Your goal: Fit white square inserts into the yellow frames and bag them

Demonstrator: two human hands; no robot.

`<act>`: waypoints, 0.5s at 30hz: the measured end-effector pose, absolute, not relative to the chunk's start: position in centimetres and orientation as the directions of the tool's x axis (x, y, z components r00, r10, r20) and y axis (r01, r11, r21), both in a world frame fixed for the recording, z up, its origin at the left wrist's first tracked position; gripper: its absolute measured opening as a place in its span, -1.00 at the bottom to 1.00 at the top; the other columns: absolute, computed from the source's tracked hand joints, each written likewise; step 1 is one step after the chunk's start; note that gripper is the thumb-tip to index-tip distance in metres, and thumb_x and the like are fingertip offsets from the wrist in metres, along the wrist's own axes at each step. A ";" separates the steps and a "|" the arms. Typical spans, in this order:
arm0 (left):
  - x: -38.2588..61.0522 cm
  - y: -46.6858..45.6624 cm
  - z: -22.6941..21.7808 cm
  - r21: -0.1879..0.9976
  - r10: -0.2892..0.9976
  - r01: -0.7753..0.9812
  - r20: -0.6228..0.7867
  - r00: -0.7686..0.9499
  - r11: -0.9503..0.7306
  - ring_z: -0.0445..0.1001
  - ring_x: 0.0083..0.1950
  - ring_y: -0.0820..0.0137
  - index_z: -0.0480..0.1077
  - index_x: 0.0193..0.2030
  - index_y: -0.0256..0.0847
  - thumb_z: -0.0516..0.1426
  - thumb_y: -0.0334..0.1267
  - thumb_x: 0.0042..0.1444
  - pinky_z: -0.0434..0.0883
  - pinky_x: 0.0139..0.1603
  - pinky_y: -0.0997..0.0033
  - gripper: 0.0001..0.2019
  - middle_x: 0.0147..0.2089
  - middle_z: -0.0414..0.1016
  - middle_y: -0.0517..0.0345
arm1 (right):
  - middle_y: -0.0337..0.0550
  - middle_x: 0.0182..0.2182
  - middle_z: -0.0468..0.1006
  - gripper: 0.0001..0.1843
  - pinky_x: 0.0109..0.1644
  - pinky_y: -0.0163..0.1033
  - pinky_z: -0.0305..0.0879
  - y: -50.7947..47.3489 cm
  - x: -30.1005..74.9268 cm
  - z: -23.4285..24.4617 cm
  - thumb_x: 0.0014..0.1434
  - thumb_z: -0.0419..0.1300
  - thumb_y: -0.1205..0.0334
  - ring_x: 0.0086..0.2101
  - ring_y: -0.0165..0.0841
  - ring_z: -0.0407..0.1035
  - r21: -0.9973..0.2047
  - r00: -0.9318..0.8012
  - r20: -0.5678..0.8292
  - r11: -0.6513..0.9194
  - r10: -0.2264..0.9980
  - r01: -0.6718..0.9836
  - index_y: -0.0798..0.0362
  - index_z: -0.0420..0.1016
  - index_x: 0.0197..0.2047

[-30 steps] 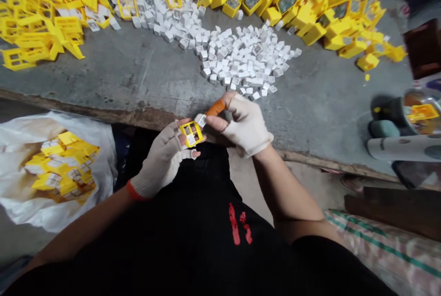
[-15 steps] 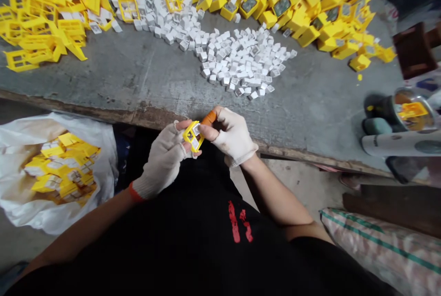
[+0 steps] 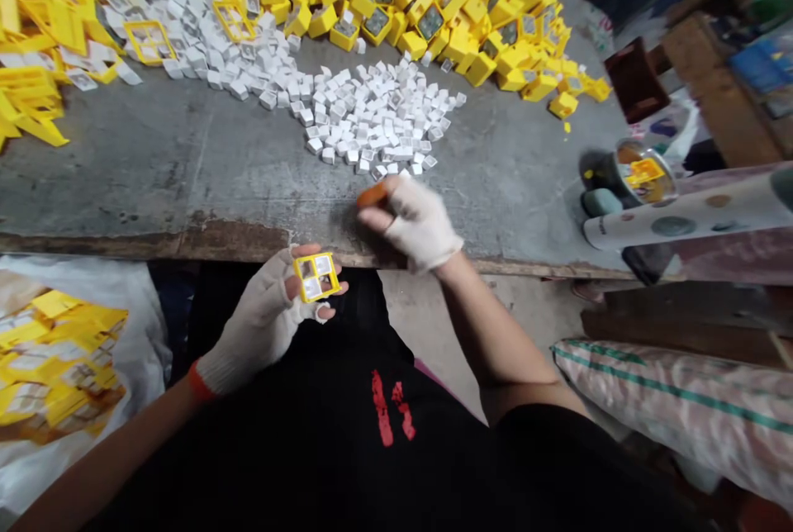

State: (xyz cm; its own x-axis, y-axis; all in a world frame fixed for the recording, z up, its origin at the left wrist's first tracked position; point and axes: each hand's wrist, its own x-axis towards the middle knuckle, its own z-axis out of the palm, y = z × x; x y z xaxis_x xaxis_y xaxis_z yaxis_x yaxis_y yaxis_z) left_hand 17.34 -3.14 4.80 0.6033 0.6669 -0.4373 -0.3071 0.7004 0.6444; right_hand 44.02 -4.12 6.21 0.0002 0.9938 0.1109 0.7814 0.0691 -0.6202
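Observation:
Between the thumb and fingers of my left hand [image 3: 266,317], in a white fingerless glove, is a small yellow plastic frame [image 3: 315,277] divided into four square openings. White square pieces fill its upper right and lower left openings; the other two are see-through. My right hand [image 3: 415,222], also gloved and slightly blurred, is over the table's near edge with an orange cover on its index finger. Its thumb and index finger are a little apart with nothing visible between them. Just beyond it lies a heap of small white square caps [image 3: 377,115].
Yellow block-like housings [image 3: 446,11] are piled at the back. Loose yellow frames [image 3: 30,102] lie at the left. A white bag [image 3: 145,325] of filled yellow pieces stands below left. At right are a metal cup [image 3: 644,173] and a patterned white cylinder [image 3: 681,218].
My right hand has come off the yellow frame and moved away toward the white caps. My left hand has drawn down and left with the frame, turning its face upward. The view has shifted right.

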 end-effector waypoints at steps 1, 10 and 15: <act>17.5 -3.1 5.0 0.646 0.680 -0.319 -0.440 0.586 0.694 0.78 -0.11 0.12 0.66 0.07 -0.12 0.69 0.04 -0.15 0.66 -0.34 0.37 -0.32 -0.05 0.74 0.03 | -0.02 0.01 0.73 -0.77 0.20 0.10 0.35 -3.2 45.6 6.1 0.50 0.27 0.09 0.05 -0.04 0.51 -0.516 0.058 0.154 0.030 0.986 0.856 -0.05 0.72 0.06; 18.0 -3.1 4.8 0.642 0.698 -0.335 -0.468 0.542 0.690 0.70 -0.22 0.18 0.65 0.00 -0.22 0.61 0.07 -0.01 0.58 -0.37 0.35 -0.44 -0.09 0.71 -0.04 | -0.01 0.00 0.76 -0.73 0.30 0.33 0.25 -1.0 48.3 5.5 0.49 0.23 0.19 0.15 0.07 0.48 -0.192 -0.079 0.209 0.120 0.975 0.974 -0.06 0.75 0.09; 18.2 -3.4 4.3 0.610 0.645 -0.313 -0.454 0.615 0.728 0.67 -0.24 0.22 0.66 0.05 -0.22 0.56 0.19 0.06 0.55 -0.42 0.38 -0.40 -0.09 0.71 -0.05 | -0.10 -0.07 0.78 -0.61 0.17 0.18 0.35 -5.7 41.8 6.7 0.61 0.19 -0.12 -0.05 -0.08 0.57 -0.416 -0.232 0.444 0.428 0.866 0.802 -0.09 0.77 0.10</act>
